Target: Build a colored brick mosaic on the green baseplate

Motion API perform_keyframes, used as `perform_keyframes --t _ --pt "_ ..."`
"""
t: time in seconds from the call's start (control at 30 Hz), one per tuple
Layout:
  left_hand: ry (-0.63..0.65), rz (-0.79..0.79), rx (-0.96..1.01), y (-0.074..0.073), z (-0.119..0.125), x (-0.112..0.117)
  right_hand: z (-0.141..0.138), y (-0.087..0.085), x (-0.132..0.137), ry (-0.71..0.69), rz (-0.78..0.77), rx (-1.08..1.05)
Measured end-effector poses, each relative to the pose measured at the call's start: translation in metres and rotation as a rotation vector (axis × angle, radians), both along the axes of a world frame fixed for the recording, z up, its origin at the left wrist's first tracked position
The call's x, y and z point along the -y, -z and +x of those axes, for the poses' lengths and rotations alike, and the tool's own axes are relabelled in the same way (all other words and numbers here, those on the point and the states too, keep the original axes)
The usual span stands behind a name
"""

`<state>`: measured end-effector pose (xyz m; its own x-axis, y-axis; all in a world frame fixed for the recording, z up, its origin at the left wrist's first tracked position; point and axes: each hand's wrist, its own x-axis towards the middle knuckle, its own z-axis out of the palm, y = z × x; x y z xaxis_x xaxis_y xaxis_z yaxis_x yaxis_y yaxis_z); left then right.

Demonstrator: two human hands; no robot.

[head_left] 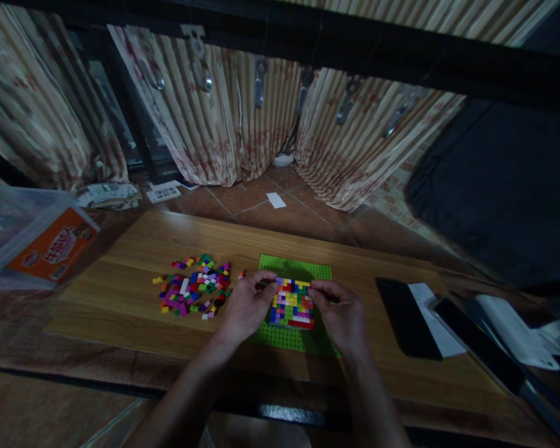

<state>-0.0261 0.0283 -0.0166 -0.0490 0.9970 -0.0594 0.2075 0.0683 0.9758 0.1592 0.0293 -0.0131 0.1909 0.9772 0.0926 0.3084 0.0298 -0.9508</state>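
Note:
A green studded baseplate (pixel 280 338) lies on the wooden table. On its middle sits a roughly square block of toy bricks (pixel 292 302) in many colours, with a long red brick (pixel 301 324) along its near edge. My left hand (pixel 248 306) is closed at the block's upper left corner, thumb and fingers pinched against it. At the upper right corner my right hand (pixel 344 311) is closed in the same way, its thumb and forefinger touching the edge. Curled fingers hide parts of both sides of the block. Left of my left hand lies a loose pile of toy bricks (pixel 196 283).
On the wooden table (pixel 126 298), a black flat object (pixel 407 320), a white sheet (pixel 432 317) and a dark phone-like device (pixel 478 342) lie at the right. A clear plastic tub (pixel 9 233) with an orange label stands at the left. Curtains (pixel 205 124) hang behind.

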Motion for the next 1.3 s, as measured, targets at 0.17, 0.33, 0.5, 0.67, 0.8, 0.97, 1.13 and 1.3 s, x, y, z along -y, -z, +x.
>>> perform_keyframes --t 0.17,0.33,0.5,0.67,0.8,0.97,1.13,1.3 --pt "-0.007 0.003 0.002 0.005 0.000 -0.001 0.003 0.001 0.000 0.023 0.001 -0.040" --pt "-0.006 0.004 -0.042 0.005 0.000 0.000 -0.002 0.002 -0.003 0.051 -0.042 -0.116" --pt "-0.010 0.006 -0.031 0.004 0.001 0.000 -0.005 0.001 -0.006 0.079 -0.093 -0.186" --pt "-0.008 -0.010 -0.033 0.002 0.002 0.001 -0.005 0.000 -0.007 0.070 -0.130 -0.231" --pt "-0.032 0.006 -0.043 0.002 0.003 0.001 -0.005 0.000 -0.008 0.052 -0.130 -0.245" --pt "-0.050 0.017 -0.074 0.005 0.005 0.002 -0.005 0.000 -0.009 0.061 -0.157 -0.275" --pt "0.000 0.017 -0.044 0.006 0.001 0.000 -0.005 0.002 -0.007 0.046 -0.178 -0.330" --pt "-0.045 0.100 -0.119 -0.003 -0.028 -0.008 0.000 0.002 -0.004 0.062 -0.168 -0.395"
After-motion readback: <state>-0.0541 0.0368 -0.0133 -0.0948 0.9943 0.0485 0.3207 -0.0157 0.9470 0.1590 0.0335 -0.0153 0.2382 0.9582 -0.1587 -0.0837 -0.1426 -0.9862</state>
